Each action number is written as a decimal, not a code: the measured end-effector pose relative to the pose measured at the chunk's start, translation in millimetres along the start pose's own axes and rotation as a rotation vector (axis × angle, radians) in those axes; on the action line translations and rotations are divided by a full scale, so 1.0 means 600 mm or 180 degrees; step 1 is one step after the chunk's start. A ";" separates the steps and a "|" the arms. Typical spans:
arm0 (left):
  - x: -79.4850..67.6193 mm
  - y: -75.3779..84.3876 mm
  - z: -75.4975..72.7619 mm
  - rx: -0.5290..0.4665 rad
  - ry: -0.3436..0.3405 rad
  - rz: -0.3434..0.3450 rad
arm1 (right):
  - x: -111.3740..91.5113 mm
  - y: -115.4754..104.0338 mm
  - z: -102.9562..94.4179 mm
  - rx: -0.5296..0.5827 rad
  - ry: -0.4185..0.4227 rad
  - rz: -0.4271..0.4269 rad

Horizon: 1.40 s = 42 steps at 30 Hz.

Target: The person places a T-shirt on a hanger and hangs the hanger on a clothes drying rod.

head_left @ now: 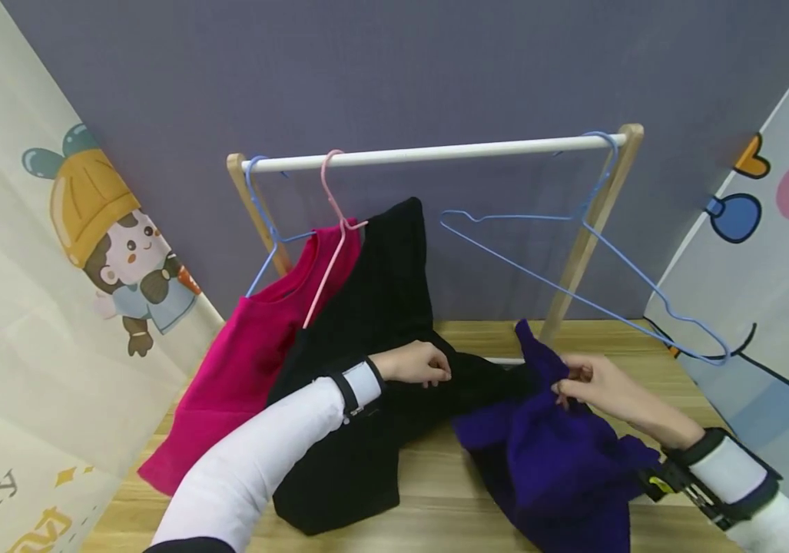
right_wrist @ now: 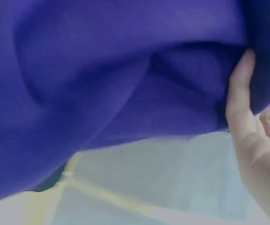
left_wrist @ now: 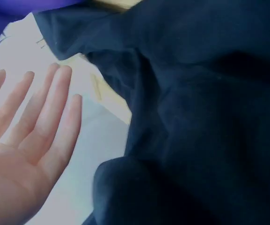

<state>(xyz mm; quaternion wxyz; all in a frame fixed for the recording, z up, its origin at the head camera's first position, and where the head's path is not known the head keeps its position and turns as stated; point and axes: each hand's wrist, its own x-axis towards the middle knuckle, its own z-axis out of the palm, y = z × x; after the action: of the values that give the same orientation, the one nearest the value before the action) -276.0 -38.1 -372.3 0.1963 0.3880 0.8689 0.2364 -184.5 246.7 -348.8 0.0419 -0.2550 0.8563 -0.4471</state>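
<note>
My right hand [head_left: 598, 388] pinches a purple garment [head_left: 560, 461] near its upper edge, and the cloth hangs down in folds toward the wooden surface. In the right wrist view, the thumb [right_wrist: 240, 96] lies against the purple cloth [right_wrist: 102, 84]. My left hand [head_left: 413, 363] is in front of a black garment [head_left: 366, 307], which hangs from a pink hanger [head_left: 332, 192]. Its fingers [left_wrist: 55, 98] are extended beside the black cloth [left_wrist: 195, 103] in the left wrist view, holding nothing. A blue hanger [head_left: 595, 223] hangs at the rack's right end.
A rack with a white rail [head_left: 435, 153] and wooden posts [head_left: 577, 253] stands on the wooden tabletop [head_left: 429, 476]. At its left, a magenta garment [head_left: 242, 361] hangs on another blue hanger [head_left: 266, 223]. Printed cloths [head_left: 14, 269] flank both sides, before a grey backdrop [head_left: 394, 69].
</note>
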 end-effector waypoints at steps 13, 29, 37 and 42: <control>-0.020 0.017 -0.023 -0.0703 0.0139 0.0337 | 0.095 -0.114 -0.009 0.0359 0.0255 -0.0116; -0.051 0.013 -0.030 -0.0797 -0.0222 0.0240 | 0.129 -0.135 -0.026 0.2597 0.0617 0.0062; -0.057 0.005 -0.009 -0.0045 0.0021 0.0100 | 0.135 -0.126 -0.026 0.3039 0.0607 -0.0087; -0.053 -0.004 -0.003 0.0282 0.0436 0.0210 | 0.133 -0.126 -0.024 0.3315 0.0588 -0.0084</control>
<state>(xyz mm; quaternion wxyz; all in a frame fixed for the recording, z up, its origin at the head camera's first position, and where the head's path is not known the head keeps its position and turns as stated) -258.5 -64.5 -367.0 0.1112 0.4076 0.8767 0.2301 -227.8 184.4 -268.4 0.0818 -0.1708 0.5177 -0.8344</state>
